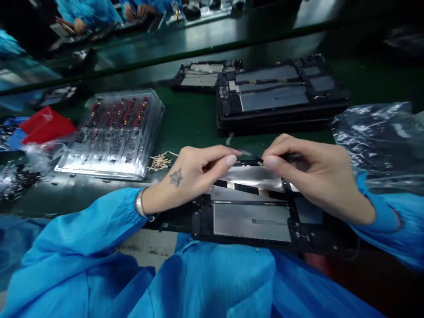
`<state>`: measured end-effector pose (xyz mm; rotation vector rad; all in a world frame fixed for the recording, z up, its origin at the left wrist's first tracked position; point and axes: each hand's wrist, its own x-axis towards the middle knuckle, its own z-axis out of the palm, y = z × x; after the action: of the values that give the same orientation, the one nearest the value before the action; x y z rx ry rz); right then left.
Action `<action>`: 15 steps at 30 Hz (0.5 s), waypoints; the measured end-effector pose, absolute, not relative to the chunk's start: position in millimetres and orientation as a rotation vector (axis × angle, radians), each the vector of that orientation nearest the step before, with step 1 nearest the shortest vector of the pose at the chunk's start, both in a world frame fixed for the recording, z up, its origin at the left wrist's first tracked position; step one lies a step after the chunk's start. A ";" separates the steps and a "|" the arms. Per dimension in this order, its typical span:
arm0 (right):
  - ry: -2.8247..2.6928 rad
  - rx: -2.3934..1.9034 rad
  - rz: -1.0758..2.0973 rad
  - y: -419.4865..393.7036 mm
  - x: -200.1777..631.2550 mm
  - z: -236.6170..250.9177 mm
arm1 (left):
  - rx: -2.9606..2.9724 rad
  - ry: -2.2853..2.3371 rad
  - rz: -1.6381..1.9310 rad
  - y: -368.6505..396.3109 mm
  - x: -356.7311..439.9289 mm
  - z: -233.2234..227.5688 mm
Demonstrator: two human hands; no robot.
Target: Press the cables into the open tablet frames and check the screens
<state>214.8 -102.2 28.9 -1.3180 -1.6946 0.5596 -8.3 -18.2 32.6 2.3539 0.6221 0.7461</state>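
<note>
An opened tablet-like device (251,221) lies at the bench's front edge, its silvery panels and black frame facing up. A dark ribbon cable (245,189) with gold patches crosses it. Over its far edge, my left hand (202,172) is closed in a pinch of thumb and forefinger. Opposite it, my right hand (308,172) pinches too, its thumb by a small dark piece. Between the fingertips runs a thin, pale, blurred strip (247,153); which hand grips it is unclear.
Behind my hands stand a stack of similar opened devices (274,95) and another opened device (205,75). To the left are a clear plastic tray (109,132) of red-and-black parts, small pale sticks (160,162) and a red cloth-like piece (48,126). Clear plastic bags (380,141) lie right. Co-workers' hands (139,11) show across the bench.
</note>
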 end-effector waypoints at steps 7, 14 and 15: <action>-2.110 -1.469 0.664 -105.4 251.7 14.3 | 2.801 0.603 0.556 -8.7 -24.3 21.4; -2.136 -1.611 0.755 -100.8 273.7 20.0 | 2.810 0.391 0.523 -0.6 -19.4 10.4; -2.132 -1.649 0.767 -100.3 275.6 21.2 | 2.815 0.360 0.539 0.3 -17.6 8.9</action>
<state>275.6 -100.3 21.2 -1.6489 -2.1322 0.7674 -17.6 0.3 8.9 2.8154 0.3600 0.5386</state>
